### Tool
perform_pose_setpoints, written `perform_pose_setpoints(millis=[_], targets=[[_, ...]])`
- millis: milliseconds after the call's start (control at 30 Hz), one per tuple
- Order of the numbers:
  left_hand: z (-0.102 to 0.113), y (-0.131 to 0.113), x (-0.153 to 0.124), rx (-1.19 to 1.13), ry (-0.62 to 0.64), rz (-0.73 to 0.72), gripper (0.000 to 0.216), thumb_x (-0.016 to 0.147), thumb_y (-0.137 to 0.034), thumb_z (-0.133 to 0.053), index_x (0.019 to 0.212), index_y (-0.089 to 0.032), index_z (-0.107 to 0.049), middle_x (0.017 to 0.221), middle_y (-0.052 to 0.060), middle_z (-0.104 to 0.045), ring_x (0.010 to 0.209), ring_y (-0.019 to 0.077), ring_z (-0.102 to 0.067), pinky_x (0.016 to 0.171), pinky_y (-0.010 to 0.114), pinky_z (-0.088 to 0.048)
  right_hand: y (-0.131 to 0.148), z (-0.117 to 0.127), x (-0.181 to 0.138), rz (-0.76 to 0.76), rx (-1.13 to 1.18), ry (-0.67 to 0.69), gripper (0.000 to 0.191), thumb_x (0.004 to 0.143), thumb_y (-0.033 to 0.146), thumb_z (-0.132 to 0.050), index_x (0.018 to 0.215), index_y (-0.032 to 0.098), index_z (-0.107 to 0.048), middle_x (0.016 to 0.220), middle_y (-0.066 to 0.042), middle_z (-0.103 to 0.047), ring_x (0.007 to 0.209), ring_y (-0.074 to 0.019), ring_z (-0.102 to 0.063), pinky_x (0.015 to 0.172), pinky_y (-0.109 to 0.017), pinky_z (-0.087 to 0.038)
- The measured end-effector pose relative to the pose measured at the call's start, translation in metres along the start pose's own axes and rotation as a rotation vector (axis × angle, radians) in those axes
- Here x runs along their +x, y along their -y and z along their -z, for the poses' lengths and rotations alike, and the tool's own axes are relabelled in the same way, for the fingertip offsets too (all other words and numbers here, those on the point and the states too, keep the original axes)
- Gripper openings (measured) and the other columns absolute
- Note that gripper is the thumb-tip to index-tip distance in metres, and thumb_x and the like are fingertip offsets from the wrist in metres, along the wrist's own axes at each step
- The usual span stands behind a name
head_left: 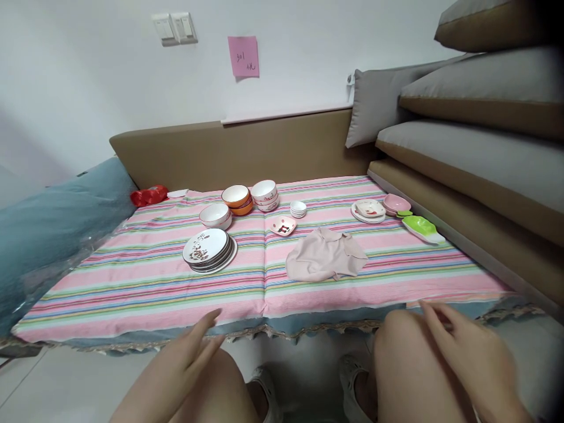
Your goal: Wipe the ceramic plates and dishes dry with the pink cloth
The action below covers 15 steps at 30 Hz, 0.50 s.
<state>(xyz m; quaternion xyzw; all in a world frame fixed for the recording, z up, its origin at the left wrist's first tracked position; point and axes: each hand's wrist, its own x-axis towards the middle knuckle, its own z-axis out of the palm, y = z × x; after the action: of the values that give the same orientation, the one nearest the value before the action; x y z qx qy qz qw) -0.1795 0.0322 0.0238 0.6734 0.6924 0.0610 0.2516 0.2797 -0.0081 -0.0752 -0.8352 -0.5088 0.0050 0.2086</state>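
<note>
My left hand [189, 355] rests over my left knee, fingers stretched and apart, holding nothing. My right hand [469, 346] is beside my right knee, fingers loosely bent with a gap between them and nothing visible in them. On the striped cloth [247, 294] ahead, a stack of floral plates [207, 247] lies nearest my left hand. A crumpled beige cloth [324, 255] spreads right of the middle. Behind it are a small square patterned dish [283, 225] and a stack of tiny white dishes [298, 209].
White bowls [215, 215], orange bowls [237, 198] and more patterned bowls [265, 194] stand at the back. To the right are stacked plates [369, 210], pink bowls [397, 203] and a green leaf-shaped dish [419, 227]. Large cushions [476, 158] pile up at right; a red bundle [150, 195] lies back left.
</note>
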Motion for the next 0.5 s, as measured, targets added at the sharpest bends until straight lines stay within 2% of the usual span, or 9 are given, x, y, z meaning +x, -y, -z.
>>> perform_pose_setpoints(millis=[67, 100, 200, 300, 367, 500], targets=[[0.002, -0.037, 0.022, -0.031, 0.127, -0.073, 0.055, 0.085, -0.055, -0.042, 0.135, -0.033, -0.046, 0.137, 0.001, -0.052, 0.124, 0.0271, -0.049, 0.099, 0.037, -0.04, 0.022, -0.008, 0.018, 0.078, 0.061, 0.092, 0.039, 0.089, 0.051, -0.039, 0.098, 0.023, -0.065, 0.097, -0.009, -0.069, 0.084, -0.0257, -0.065, 0.065, -0.033, -0.045], [0.0, -0.051, 0.035, -0.03, 0.185, -0.087, 0.055, 0.085, -0.055, -0.042, 0.134, -0.032, -0.047, 0.136, 0.002, -0.053, 0.123, 0.0282, -0.05, 0.097, 0.038, -0.041, 0.031, -0.013, 0.024, 0.104, 0.05, 0.184, 0.041, 0.089, 0.051, -0.038, 0.1, 0.022, -0.065, 0.098, -0.01, -0.069, 0.086, -0.0261, -0.065, 0.067, -0.033, -0.045], [-0.016, -0.077, 0.081, 0.049, 0.298, -0.153, 0.05, 0.083, -0.047, -0.048, 0.128, -0.025, -0.054, 0.126, 0.01, -0.061, 0.111, 0.0313, -0.058, 0.089, 0.038, -0.043, 0.045, -0.025, 0.031, 0.125, -0.077, 0.447, 0.038, 0.084, 0.049, -0.043, 0.082, 0.021, -0.069, 0.089, -0.011, -0.071, 0.084, -0.0297, -0.065, 0.067, -0.035, -0.043], [-0.041, -0.082, 0.129, 0.2, 0.301, -0.297, 0.043, 0.081, -0.039, -0.051, 0.119, -0.019, -0.06, 0.122, 0.014, -0.062, 0.109, 0.0321, -0.059, 0.086, 0.037, -0.044, 0.048, -0.03, 0.029, 0.151, -0.159, 0.513, 0.032, 0.08, 0.042, -0.046, 0.069, 0.022, -0.068, 0.082, -0.01, -0.071, 0.08, -0.0296, -0.066, 0.063, -0.034, -0.041], [-0.059, -0.084, 0.154, 0.212, 0.325, -0.409, 0.036, 0.082, -0.035, -0.052, 0.113, -0.02, -0.061, 0.12, 0.012, -0.064, 0.107, 0.028, -0.06, 0.086, 0.033, -0.044, 0.049, -0.029, 0.028, 0.151, -0.221, 0.515, 0.026, 0.077, 0.033, -0.046, 0.066, 0.022, -0.067, 0.079, -0.01, -0.071, 0.077, -0.0289, -0.066, 0.061, -0.033, -0.039], [-0.089, -0.091, 0.181, 0.208, 0.169, -0.428, 0.033, 0.085, -0.017, -0.043, 0.114, -0.014, -0.057, 0.122, 0.018, -0.058, 0.113, 0.0305, -0.053, 0.095, 0.042, -0.037, 0.052, -0.028, 0.03, 0.135, -0.303, 0.517, 0.025, 0.075, 0.024, -0.043, 0.067, 0.02, -0.067, 0.081, -0.012, -0.071, 0.081, -0.03, -0.065, 0.06, -0.033, -0.039]])
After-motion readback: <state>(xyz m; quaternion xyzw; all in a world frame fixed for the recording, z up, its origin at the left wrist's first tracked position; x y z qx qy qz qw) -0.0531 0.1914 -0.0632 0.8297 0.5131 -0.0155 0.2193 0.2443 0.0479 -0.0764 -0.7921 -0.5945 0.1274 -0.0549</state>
